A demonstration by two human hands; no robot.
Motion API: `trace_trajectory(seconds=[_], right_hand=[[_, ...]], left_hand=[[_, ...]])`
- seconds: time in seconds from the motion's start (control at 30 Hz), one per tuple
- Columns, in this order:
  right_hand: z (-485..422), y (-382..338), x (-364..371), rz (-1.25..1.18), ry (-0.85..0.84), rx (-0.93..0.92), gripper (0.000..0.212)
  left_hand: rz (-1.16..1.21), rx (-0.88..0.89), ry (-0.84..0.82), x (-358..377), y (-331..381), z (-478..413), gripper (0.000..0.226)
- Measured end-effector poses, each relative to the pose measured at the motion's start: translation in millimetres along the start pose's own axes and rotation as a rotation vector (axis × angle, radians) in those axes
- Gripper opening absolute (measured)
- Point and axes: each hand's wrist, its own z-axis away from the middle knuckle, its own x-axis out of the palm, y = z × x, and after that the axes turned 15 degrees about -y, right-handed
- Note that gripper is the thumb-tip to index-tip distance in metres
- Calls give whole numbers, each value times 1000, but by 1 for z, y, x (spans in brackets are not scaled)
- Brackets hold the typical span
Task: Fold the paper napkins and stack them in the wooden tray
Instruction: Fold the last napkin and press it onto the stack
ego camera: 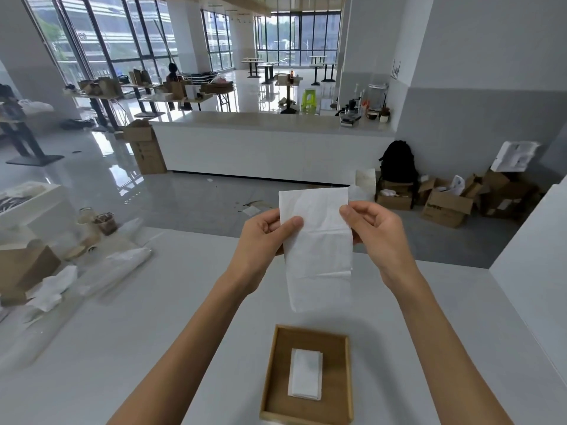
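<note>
A white paper napkin [317, 240] hangs in the air above the white table, a long strip with crosswise creases. My left hand [264, 236] pinches its left edge near the top with thumb in front. My right hand [372, 228] pinches the right edge at the same height. Below, close to me, a wooden tray [276, 372] lies on the table. Inside it rests a small stack of folded napkins [306, 374], roughly centred.
The white table [153, 332] carries clutter at its left: a brown cardboard box [24, 268], crumpled napkins [52, 291], plastic wrap [116, 268] and cups [104, 223]. A white wall block [534, 271] bounds the right side. Beyond the table lie a counter and cardboard boxes.
</note>
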Motion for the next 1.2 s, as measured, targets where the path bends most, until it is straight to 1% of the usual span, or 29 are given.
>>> trace_trajectory(seconds=[0.07,0.17,0.3,0.33,0.43,0.53,0.6,0.7,0.8,0.9,0.97,1.1,1.2], right_hand=[[-1,-1,-1,12,-2,-4,6],[-2,-1,-3,-2,-7,1,13],[2,2,-3,-64,-145,27,23],[3,4,-2,-71,-147,20,25],[4,8,0,-84,-68,-1,30],[3,10,0,-105,-13,-1,31],[2,9,-2,-104,-23,8,31],[2,9,-6,-112,-104,31,35],[2,11,-8,-99,-118,25,31],[1,11,-9,-108,-91,-19,23],[1,9,-11,-83,-94,-56,23],[1,4,-13,-23,-99,-110,46],[0,1,-12,-1,-78,-169,51]], left_hand=[[-8,-2,-8,-1,0,-1,17],[-11,2,3,0,-1,-4,17],[-17,8,28,0,-1,-7,15],[-16,7,22,-1,-1,-8,16],[-18,-9,-27,-2,-2,-8,21],[-45,-40,-35,-3,-6,-7,19],[-61,-46,-23,-4,-6,-8,17],[-79,-42,-22,-7,-4,-10,18],[-84,-29,-48,-10,0,-11,19],[-77,7,-83,-10,1,-11,22],[-90,38,-89,-9,2,-11,24],[-117,94,-110,-9,4,-11,35],[-99,150,-119,-8,6,-12,40]])
